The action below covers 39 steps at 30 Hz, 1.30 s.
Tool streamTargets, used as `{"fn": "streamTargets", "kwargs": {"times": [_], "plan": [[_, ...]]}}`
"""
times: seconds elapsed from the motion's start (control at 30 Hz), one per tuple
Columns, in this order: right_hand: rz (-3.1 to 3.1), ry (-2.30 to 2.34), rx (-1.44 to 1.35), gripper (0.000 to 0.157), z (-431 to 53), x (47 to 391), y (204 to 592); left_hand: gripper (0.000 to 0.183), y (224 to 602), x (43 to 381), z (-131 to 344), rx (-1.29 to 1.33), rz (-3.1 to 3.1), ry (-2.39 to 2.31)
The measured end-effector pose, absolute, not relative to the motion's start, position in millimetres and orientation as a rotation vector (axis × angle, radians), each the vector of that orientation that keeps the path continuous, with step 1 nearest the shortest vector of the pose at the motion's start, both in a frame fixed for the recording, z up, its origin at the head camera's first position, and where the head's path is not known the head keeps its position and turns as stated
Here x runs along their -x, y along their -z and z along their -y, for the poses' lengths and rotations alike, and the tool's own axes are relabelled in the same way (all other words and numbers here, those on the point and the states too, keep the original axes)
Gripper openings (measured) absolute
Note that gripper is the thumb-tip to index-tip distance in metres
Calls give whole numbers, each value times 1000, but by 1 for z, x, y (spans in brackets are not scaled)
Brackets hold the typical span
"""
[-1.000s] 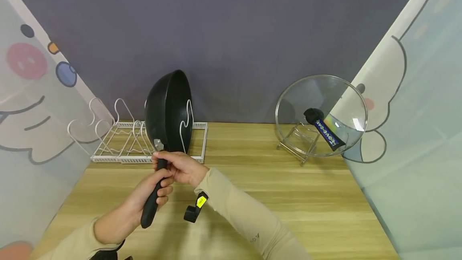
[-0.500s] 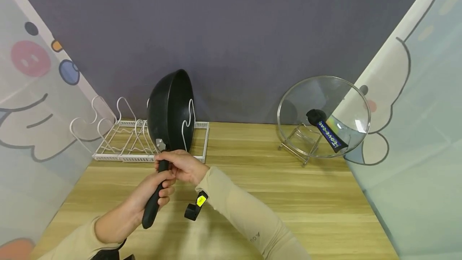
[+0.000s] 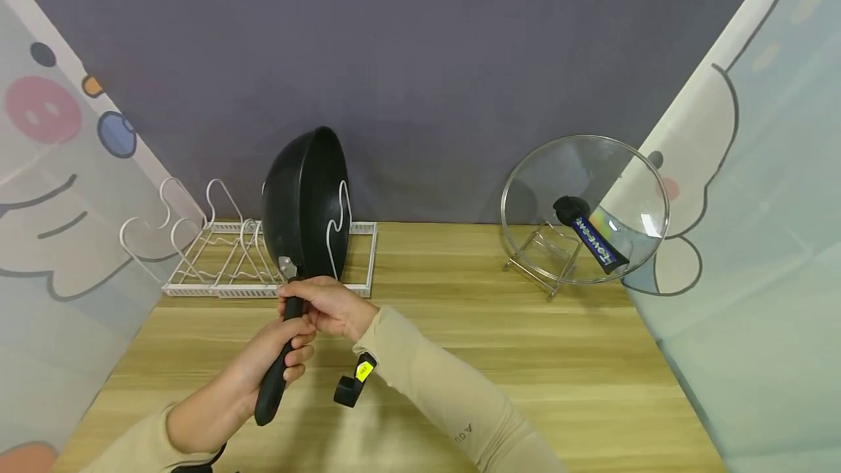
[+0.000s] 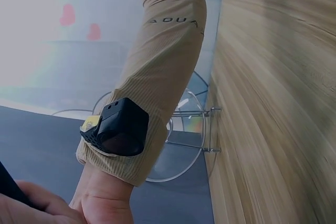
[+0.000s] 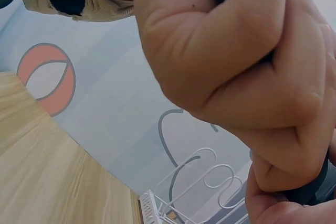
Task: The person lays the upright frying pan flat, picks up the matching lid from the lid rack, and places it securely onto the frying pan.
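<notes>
A deep black wok [image 3: 282, 195] stands on its side in the white wire rack [image 3: 226, 290], its open face turned to the right and its handle toward me. My left hand [image 3: 276, 352] wraps its fingers round the middle of the black handle [image 3: 268, 396]. Just above it, my right hand [image 3: 333, 306] grips the handle close to the wok, thumb on top. In the right wrist view the curled fingers of the left hand [image 5: 236, 72] fill much of the picture and hide most of the handle. The wok's underside against the rack is partly hidden.
At the right, a glass lid [image 3: 525, 174] with a black and blue handle leans upright on a small metal stand [image 3: 535, 276]. Curved white dividers [image 3: 174, 236] rise from the rack's left part. A grey wall [image 3: 420, 79] stands behind the wooden table [image 3: 460, 327].
The left hand and the handle's free end sit slightly lower in the head view. Both hands keep their grip, and the wok stays in the rack.
</notes>
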State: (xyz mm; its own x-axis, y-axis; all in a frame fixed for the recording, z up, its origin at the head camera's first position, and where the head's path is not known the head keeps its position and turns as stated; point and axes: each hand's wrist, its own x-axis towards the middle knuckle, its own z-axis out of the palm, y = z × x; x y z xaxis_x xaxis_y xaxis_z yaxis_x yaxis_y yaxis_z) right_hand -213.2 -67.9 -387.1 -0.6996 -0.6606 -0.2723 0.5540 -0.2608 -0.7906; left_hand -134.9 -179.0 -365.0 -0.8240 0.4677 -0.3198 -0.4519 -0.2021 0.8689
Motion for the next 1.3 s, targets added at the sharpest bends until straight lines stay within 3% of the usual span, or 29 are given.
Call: {"fn": "streamTargets", "kwargs": {"times": [0.8, 1.03, 1.3], "plan": [[-1191, 2019, 243, 27, 66, 209, 386, 10, 362, 131, 179, -42, -1518, -2036], [-1162, 2034, 262, 21, 65, 207, 384, 10, 360, 130, 177, -49, -1517, -2036], [-1152, 2018, 283, 27, 63, 207, 382, 10, 359, 129, 177, -31, -1529, -2032]]}}
